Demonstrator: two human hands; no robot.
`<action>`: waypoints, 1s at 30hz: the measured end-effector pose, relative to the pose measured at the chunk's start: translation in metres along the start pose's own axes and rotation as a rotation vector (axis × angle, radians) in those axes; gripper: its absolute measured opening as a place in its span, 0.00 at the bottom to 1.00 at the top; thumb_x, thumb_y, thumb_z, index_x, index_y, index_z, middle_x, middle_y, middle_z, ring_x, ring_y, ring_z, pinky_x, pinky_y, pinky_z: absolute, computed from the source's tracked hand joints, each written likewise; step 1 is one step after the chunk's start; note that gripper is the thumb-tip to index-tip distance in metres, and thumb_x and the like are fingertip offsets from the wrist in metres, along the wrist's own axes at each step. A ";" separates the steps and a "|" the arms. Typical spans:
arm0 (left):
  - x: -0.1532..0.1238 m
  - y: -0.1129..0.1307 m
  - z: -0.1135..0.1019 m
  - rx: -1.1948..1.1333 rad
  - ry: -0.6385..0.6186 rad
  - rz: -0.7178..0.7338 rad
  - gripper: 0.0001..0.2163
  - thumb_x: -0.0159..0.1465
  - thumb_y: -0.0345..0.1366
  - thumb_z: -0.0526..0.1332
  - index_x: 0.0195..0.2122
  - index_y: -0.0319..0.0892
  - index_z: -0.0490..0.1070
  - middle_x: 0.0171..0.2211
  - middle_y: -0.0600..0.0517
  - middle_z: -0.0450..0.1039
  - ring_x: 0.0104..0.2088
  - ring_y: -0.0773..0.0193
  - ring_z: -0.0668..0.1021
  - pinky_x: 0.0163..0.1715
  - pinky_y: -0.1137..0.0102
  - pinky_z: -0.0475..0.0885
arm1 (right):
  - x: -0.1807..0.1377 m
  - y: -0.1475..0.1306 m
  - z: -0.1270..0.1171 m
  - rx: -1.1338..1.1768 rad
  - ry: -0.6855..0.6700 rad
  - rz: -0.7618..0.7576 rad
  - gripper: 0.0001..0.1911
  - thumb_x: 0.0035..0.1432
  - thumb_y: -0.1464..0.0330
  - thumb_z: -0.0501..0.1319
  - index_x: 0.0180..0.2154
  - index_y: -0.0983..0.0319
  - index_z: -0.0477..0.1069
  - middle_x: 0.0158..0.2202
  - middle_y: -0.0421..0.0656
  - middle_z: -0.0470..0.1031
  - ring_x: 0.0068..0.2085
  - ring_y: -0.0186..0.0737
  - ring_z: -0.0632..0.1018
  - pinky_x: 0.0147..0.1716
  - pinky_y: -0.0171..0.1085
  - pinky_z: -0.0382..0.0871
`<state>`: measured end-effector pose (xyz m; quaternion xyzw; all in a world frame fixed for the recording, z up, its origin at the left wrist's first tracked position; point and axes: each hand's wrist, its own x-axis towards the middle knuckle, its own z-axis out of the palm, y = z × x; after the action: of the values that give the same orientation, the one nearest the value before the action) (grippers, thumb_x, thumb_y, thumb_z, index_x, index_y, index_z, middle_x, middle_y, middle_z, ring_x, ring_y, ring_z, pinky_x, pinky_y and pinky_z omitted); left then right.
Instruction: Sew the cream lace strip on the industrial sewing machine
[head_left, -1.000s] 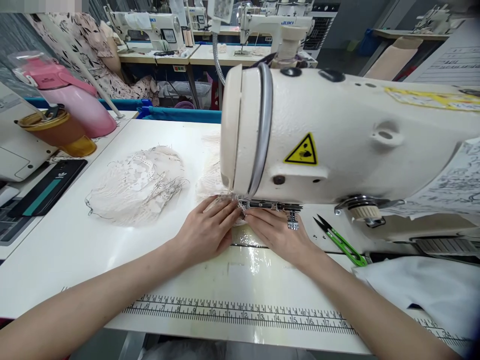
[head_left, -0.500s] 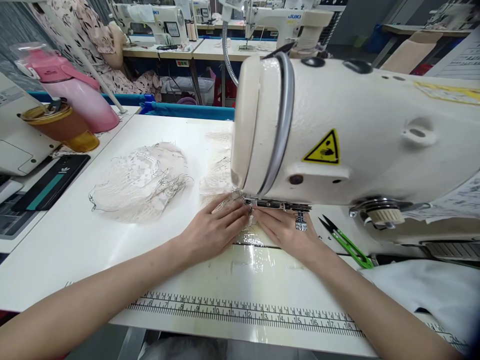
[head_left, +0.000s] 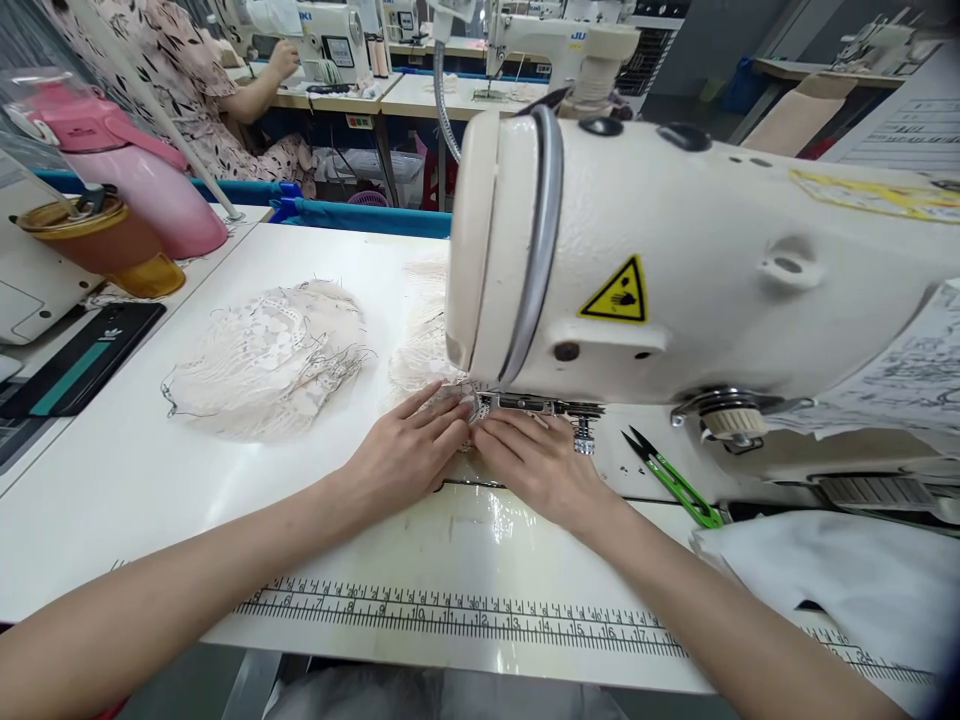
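The left hand, nearly flat, presses the lace; at its three o'clock, the right hand half-curls, its hold unclear.

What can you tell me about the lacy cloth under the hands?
The cloth is pale cream, thin and gauzy-looking, faintly rippled. It lies on the white table, its right side hidden by the machine. The left hand rests on its near end; the right hand is beside the presser foot, its contact with the cloth unclear. I can't tell whether it is one piece or several.
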<state>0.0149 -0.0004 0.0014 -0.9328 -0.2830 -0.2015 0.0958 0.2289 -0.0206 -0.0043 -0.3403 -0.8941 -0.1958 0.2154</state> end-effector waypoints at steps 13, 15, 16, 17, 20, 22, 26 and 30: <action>-0.003 -0.003 0.003 0.000 0.025 0.018 0.15 0.69 0.32 0.50 0.53 0.37 0.71 0.55 0.47 0.71 0.56 0.56 0.74 0.60 0.56 0.68 | -0.003 -0.003 0.005 0.083 0.006 0.057 0.13 0.59 0.81 0.56 0.40 0.60 0.73 0.41 0.38 0.79 0.45 0.32 0.76 0.43 0.34 0.64; -0.004 -0.003 0.004 0.001 0.025 0.020 0.15 0.69 0.32 0.50 0.53 0.36 0.71 0.55 0.47 0.71 0.56 0.57 0.74 0.60 0.57 0.68 | -0.003 -0.003 0.005 0.089 0.007 0.057 0.13 0.58 0.81 0.57 0.39 0.60 0.72 0.41 0.37 0.79 0.44 0.32 0.76 0.43 0.34 0.64; -0.004 -0.003 0.004 -0.001 0.024 0.020 0.16 0.69 0.31 0.50 0.53 0.36 0.71 0.55 0.47 0.72 0.56 0.57 0.74 0.60 0.56 0.68 | -0.003 -0.003 0.004 0.092 0.012 0.056 0.13 0.58 0.81 0.57 0.39 0.60 0.72 0.40 0.37 0.79 0.44 0.31 0.76 0.43 0.34 0.64; -0.004 -0.003 0.004 -0.003 0.024 0.019 0.16 0.69 0.31 0.49 0.53 0.35 0.71 0.54 0.47 0.72 0.55 0.57 0.74 0.60 0.56 0.68 | -0.002 -0.003 0.004 0.098 0.013 0.055 0.13 0.58 0.81 0.57 0.39 0.60 0.72 0.40 0.37 0.79 0.44 0.31 0.76 0.43 0.34 0.64; -0.004 -0.002 0.004 -0.009 0.018 0.010 0.16 0.69 0.31 0.49 0.53 0.35 0.71 0.55 0.46 0.71 0.55 0.56 0.75 0.59 0.56 0.68 | 0.000 -0.003 0.003 0.109 0.005 0.063 0.12 0.58 0.81 0.57 0.39 0.61 0.72 0.40 0.37 0.79 0.45 0.31 0.76 0.42 0.33 0.64; -0.004 -0.002 0.004 -0.007 0.014 0.003 0.16 0.69 0.31 0.49 0.53 0.35 0.71 0.55 0.46 0.71 0.55 0.56 0.75 0.60 0.56 0.68 | 0.000 -0.003 0.003 0.110 0.002 0.063 0.12 0.59 0.82 0.56 0.39 0.62 0.72 0.40 0.38 0.79 0.46 0.32 0.76 0.41 0.33 0.64; -0.003 -0.001 0.003 0.005 0.016 -0.005 0.16 0.69 0.32 0.49 0.53 0.35 0.71 0.54 0.46 0.71 0.55 0.55 0.75 0.59 0.55 0.68 | -0.002 -0.002 0.004 0.115 -0.011 0.054 0.13 0.59 0.82 0.56 0.40 0.62 0.72 0.42 0.39 0.79 0.47 0.33 0.76 0.44 0.33 0.65; -0.002 -0.001 0.003 0.010 0.021 -0.012 0.17 0.70 0.32 0.49 0.53 0.36 0.71 0.54 0.47 0.72 0.55 0.55 0.75 0.58 0.55 0.69 | -0.003 0.001 0.004 0.135 -0.017 0.053 0.12 0.61 0.81 0.56 0.41 0.63 0.72 0.42 0.41 0.79 0.47 0.33 0.76 0.45 0.33 0.64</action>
<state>0.0136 -0.0001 -0.0021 -0.9284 -0.2887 -0.2105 0.1023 0.2303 -0.0189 -0.0091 -0.3503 -0.8978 -0.1264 0.2351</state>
